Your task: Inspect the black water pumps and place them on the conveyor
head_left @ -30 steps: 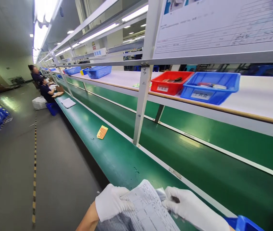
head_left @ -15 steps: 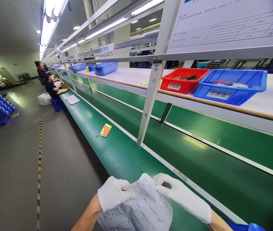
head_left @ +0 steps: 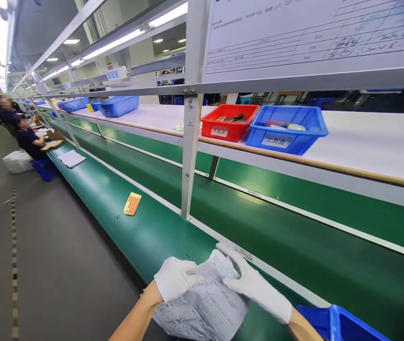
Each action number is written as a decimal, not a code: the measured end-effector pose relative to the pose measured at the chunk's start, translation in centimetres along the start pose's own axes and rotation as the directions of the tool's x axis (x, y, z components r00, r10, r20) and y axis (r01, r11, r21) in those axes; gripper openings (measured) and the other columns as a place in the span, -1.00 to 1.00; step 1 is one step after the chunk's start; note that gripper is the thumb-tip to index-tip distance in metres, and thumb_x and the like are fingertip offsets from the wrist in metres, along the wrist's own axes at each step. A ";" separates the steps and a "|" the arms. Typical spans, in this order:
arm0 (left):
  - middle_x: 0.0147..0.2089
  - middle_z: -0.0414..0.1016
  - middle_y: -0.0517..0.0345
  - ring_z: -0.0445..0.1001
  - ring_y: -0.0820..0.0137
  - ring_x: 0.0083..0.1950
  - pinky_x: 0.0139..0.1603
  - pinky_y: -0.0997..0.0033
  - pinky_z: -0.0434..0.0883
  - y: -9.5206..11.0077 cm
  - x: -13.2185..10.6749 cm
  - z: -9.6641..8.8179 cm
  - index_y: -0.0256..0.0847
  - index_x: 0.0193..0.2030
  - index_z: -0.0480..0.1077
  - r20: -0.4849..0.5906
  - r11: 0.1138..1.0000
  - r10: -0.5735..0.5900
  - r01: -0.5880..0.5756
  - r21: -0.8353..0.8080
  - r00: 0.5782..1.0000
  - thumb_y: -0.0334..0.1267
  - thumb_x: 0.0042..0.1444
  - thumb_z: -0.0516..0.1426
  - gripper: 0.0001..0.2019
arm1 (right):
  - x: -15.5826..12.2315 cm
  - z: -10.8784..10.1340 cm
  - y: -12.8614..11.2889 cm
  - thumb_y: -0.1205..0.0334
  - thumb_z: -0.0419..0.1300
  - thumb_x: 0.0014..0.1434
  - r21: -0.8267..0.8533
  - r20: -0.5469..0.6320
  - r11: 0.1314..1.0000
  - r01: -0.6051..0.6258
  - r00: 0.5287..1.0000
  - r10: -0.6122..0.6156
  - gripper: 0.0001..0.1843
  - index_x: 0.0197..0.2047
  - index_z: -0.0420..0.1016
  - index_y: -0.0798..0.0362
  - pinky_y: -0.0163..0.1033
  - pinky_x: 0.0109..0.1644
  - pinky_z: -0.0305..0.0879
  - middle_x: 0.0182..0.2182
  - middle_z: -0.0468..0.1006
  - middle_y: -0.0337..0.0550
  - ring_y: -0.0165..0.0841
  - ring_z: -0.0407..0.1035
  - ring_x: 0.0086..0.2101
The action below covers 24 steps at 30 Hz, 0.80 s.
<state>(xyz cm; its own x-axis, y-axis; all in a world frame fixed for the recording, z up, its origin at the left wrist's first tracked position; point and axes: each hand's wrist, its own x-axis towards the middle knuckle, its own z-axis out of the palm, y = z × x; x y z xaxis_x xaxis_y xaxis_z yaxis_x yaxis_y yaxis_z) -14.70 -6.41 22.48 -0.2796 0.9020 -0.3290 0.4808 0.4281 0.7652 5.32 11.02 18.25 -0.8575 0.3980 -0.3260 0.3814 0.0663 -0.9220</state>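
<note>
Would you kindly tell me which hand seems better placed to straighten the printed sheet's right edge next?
Probably the right hand: it is spread open at the right edge of the printed sheet, while the left hand grips the left side.

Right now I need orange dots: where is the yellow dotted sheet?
In the head view, the yellow dotted sheet lies left of centre on the green surface, left of the white post, between the white papers and the left hand.
</note>
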 end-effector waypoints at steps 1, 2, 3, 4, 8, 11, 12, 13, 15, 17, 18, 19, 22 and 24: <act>-0.52 0.20 0.30 0.19 0.43 -0.41 -0.40 0.40 0.15 0.0 1.2 0.4 -0.16 -0.50 0.39 0.011 1.000 0.010 -0.010 -0.003 1.000 0.00 0.09 0.22 -0.69 | 0.3 -1.1 0.4 -0.21 0.37 0.11 -0.006 0.032 1.000 0.015 0.999 -0.015 -0.01 0.46 0.21 0.05 0.05 0.43 0.21 0.43 0.25 0.14 -0.01 0.26 0.33; -0.53 0.21 0.30 0.20 0.42 -0.41 -0.39 0.39 0.16 0.0 2.5 0.8 -0.16 -0.50 0.41 0.015 1.000 0.019 -0.019 -0.006 1.000 -0.01 0.08 0.23 -0.70 | 0.7 -2.3 0.8 -0.22 0.37 0.10 -0.011 0.058 1.000 0.024 0.998 -0.024 -0.08 0.40 0.32 0.07 0.05 0.40 0.26 0.37 0.36 0.16 0.00 0.34 0.28; -0.53 0.23 0.30 0.21 0.42 -0.40 -0.37 0.39 0.17 0.0 3.8 1.3 -0.16 -0.50 0.43 0.014 1.000 0.026 -0.026 -0.008 1.000 -0.01 0.08 0.24 -0.71 | 1.1 -3.6 1.2 -0.23 0.38 0.09 -0.016 0.066 1.000 0.025 0.998 -0.024 -0.12 0.35 0.39 0.09 0.07 0.37 0.29 0.32 0.43 0.18 0.01 0.39 0.24; -0.53 0.25 0.30 0.23 0.41 -0.40 -0.36 0.37 0.18 0.0 5.0 1.7 -0.16 -0.50 0.45 0.009 0.999 0.032 -0.032 -0.011 0.999 -0.02 0.09 0.24 -0.71 | 1.6 -4.8 1.6 -0.24 0.38 0.09 -0.019 0.049 1.000 0.020 0.999 -0.019 -0.13 0.33 0.42 0.09 0.08 0.37 0.28 0.31 0.44 0.18 0.01 0.40 0.22; -0.42 0.49 0.23 0.39 0.32 -0.30 -0.24 0.31 0.30 -0.1 9.8 3.2 -0.18 -0.38 0.57 0.007 0.998 0.052 -0.052 -0.041 0.999 0.00 0.15 0.21 -0.71 | 3.4 -9.6 2.3 -0.29 0.22 0.22 -0.011 -0.080 1.000 0.029 0.996 -0.030 -0.14 0.41 0.31 0.06 0.05 0.46 0.12 0.37 0.36 0.13 -0.05 0.30 0.30; -0.22 0.65 0.14 0.52 0.21 -0.15 -0.09 0.26 0.42 0.0 12.8 4.3 -0.18 -0.18 0.64 0.048 0.994 0.064 -0.059 -0.097 0.997 0.03 0.18 0.20 -0.66 | 4.2 -12.5 2.0 -0.25 0.22 0.25 -0.029 -0.112 0.999 0.019 0.993 -0.022 -0.40 0.16 0.59 0.00 0.02 0.37 0.25 0.24 0.53 0.02 -0.06 0.40 0.20; -0.16 0.67 0.13 0.55 0.18 -0.09 -0.04 0.25 0.44 0.1 13.6 4.7 -0.17 -0.11 0.65 0.063 0.991 0.065 -0.057 -0.121 0.996 0.05 0.18 0.20 -0.63 | 4.3 -13.3 1.8 -0.21 0.25 0.24 -0.041 -0.110 0.999 0.013 0.994 -0.018 -0.50 0.02 0.67 -0.02 0.01 0.31 0.31 0.16 0.60 -0.02 -0.05 0.45 0.14; -0.11 0.69 0.11 0.57 0.16 -0.05 0.00 0.23 0.47 0.2 14.3 5.0 -0.17 -0.05 0.64 0.077 0.988 0.064 -0.053 -0.145 0.995 0.07 0.18 0.21 -0.61 | 4.5 -14.1 1.6 -0.18 0.27 0.22 -0.052 -0.108 0.999 0.006 0.994 -0.011 -0.57 -0.10 0.70 -0.02 0.00 0.25 0.36 0.07 0.65 -0.04 -0.05 0.48 0.08; -0.01 0.69 0.07 0.59 0.12 0.04 0.08 0.20 0.49 0.5 15.4 5.5 -0.17 0.03 0.63 0.103 0.981 0.062 -0.041 -0.191 0.993 0.08 0.17 0.22 -0.56 | 4.8 -15.3 1.3 -0.12 0.28 0.22 -0.068 -0.108 0.998 -0.007 0.994 -0.001 -0.65 -0.23 0.72 -0.03 0.00 0.16 0.40 -0.06 0.70 -0.07 -0.06 0.53 -0.01; 0.06 0.68 0.03 0.59 0.09 0.10 0.12 0.19 0.51 0.7 16.2 6.0 -0.17 0.08 0.61 0.123 0.972 0.064 -0.034 -0.232 0.990 0.09 0.18 0.23 -0.53 | 5.1 -16.2 1.2 -0.08 0.25 0.23 -0.076 -0.106 0.997 -0.013 0.994 0.005 -0.67 -0.24 0.72 -0.04 -0.01 0.11 0.41 -0.08 0.71 -0.09 -0.06 0.53 -0.04; 0.08 0.67 0.02 0.59 0.08 0.12 0.13 0.18 0.51 0.8 16.5 6.2 -0.17 0.08 0.61 0.129 0.968 0.065 -0.031 -0.249 0.990 0.11 0.18 0.23 -0.52 | 5.3 -16.6 1.2 -0.07 0.23 0.25 -0.079 -0.104 0.997 -0.013 0.995 0.005 -0.67 -0.23 0.73 -0.04 -0.02 0.10 0.41 -0.08 0.71 -0.10 -0.06 0.54 -0.04; 0.09 0.67 0.01 0.59 0.06 0.13 0.13 0.17 0.52 0.8 16.8 6.5 -0.17 0.08 0.62 0.133 0.964 0.066 -0.029 -0.263 0.989 0.13 0.17 0.24 -0.51 | 5.5 -17.0 1.3 -0.06 0.22 0.26 -0.081 -0.101 0.997 -0.011 0.995 0.003 -0.67 -0.23 0.73 -0.04 -0.03 0.09 0.41 -0.07 0.71 -0.11 -0.07 0.54 -0.04; 0.08 0.68 0.01 0.59 0.02 0.15 0.14 0.12 0.52 0.7 17.8 7.4 -0.17 0.07 0.62 0.139 0.955 0.067 -0.023 -0.296 0.988 0.17 0.13 0.27 -0.47 | 6.3 -18.0 1.6 -0.06 0.21 0.27 -0.091 -0.093 0.996 -0.006 0.996 -0.003 -0.68 -0.23 0.72 -0.05 -0.07 0.10 0.40 -0.09 0.72 -0.16 -0.10 0.54 -0.03; 0.09 0.67 -0.04 0.58 -0.02 0.16 0.17 0.07 0.51 0.6 18.9 8.1 -0.21 0.09 0.62 0.140 0.947 0.062 -0.014 -0.321 0.988 0.15 0.12 0.29 -0.46 | 7.3 -18.8 1.9 -0.06 0.22 0.27 -0.107 -0.078 0.994 -0.001 0.997 -0.008 -0.69 -0.23 0.71 -0.06 -0.10 0.08 0.40 -0.11 0.72 -0.20 -0.12 0.54 -0.03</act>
<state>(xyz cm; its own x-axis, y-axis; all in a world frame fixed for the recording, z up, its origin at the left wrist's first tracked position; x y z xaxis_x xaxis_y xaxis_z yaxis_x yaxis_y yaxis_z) -12.91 11.33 12.27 -0.1304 0.9256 -0.3554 0.1925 0.3753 0.9067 6.31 31.28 18.10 -0.8306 0.4680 -0.3017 0.4167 0.1631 -0.8943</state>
